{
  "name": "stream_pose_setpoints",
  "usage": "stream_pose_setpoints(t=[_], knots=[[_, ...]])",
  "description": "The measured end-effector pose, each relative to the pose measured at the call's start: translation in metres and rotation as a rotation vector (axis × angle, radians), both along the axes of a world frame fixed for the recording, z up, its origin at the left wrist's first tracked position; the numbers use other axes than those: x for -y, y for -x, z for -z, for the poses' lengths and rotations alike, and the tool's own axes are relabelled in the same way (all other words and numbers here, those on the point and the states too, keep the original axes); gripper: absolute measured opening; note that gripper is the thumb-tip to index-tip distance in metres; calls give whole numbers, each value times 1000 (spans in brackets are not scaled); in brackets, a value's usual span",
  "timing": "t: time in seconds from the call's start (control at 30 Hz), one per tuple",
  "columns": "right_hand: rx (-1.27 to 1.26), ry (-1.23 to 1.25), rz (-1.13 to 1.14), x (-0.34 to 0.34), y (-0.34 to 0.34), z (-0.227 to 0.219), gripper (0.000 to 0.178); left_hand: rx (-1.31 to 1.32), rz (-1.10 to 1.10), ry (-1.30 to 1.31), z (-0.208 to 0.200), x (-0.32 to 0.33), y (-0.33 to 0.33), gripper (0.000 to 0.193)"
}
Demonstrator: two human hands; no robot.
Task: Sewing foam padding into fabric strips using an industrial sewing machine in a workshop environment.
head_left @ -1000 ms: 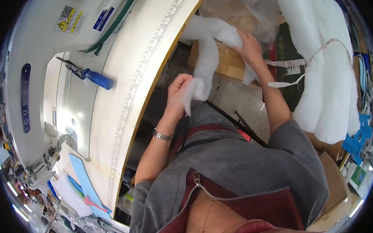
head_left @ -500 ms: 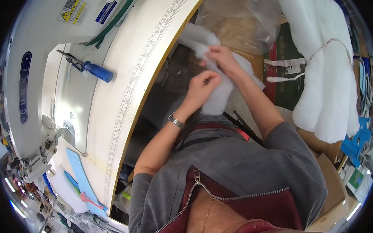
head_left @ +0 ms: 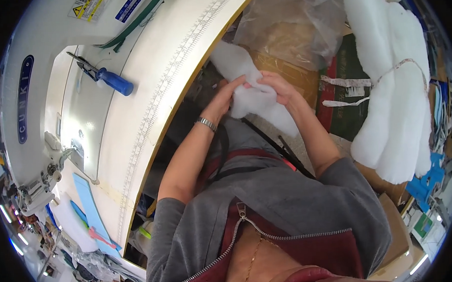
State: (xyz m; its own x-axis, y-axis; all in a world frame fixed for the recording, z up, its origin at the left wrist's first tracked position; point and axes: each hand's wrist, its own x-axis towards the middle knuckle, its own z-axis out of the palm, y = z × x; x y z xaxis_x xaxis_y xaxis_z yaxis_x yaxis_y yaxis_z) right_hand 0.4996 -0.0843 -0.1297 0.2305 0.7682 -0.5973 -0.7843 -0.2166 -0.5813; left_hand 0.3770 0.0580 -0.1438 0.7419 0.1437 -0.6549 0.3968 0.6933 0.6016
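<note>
A soft white strip of fibre wadding [head_left: 265, 105] hangs over my lap, beside the edge of the sewing table. My left hand [head_left: 229, 93], with a metal watch on its wrist, is closed on the wadding's left side. Facing it, my right hand [head_left: 280, 86] pinches the same piece, thumb and fingers pressed into the fluff. The wadding is bunched between the two hands. One end of it reaches up toward the table edge, and another droops down to the right. Some fingertips are hidden in the folds.
The sewing machine [head_left: 25, 99] stands on the white table [head_left: 153, 83] at left. Blue-handled snips [head_left: 113, 81] and a light blue strip [head_left: 91, 210] lie there. At right, a tied bundle of white wadding [head_left: 388, 93] rests near a cardboard box [head_left: 391, 234] and clear plastic [head_left: 291, 24].
Both hands have shifted slightly, the left up and the right down, and now face each other on the wadding. The left, a loose fist before, grips it. The wadding has turned and bunched.
</note>
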Motion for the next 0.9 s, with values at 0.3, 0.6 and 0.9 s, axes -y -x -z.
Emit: stream_pose_setpoints(t=[0.3, 0.6, 0.9], knots=[[287, -94, 178, 26, -69, -53, 26, 250, -222, 117, -39, -19, 27, 44], [1607, 231, 890, 22, -105, -84, 30, -77, -169, -355, -44, -41, 111, 40], [1735, 531, -16, 30, -122, -3, 51, 42, -306, -83, -82, -8, 72, 50]])
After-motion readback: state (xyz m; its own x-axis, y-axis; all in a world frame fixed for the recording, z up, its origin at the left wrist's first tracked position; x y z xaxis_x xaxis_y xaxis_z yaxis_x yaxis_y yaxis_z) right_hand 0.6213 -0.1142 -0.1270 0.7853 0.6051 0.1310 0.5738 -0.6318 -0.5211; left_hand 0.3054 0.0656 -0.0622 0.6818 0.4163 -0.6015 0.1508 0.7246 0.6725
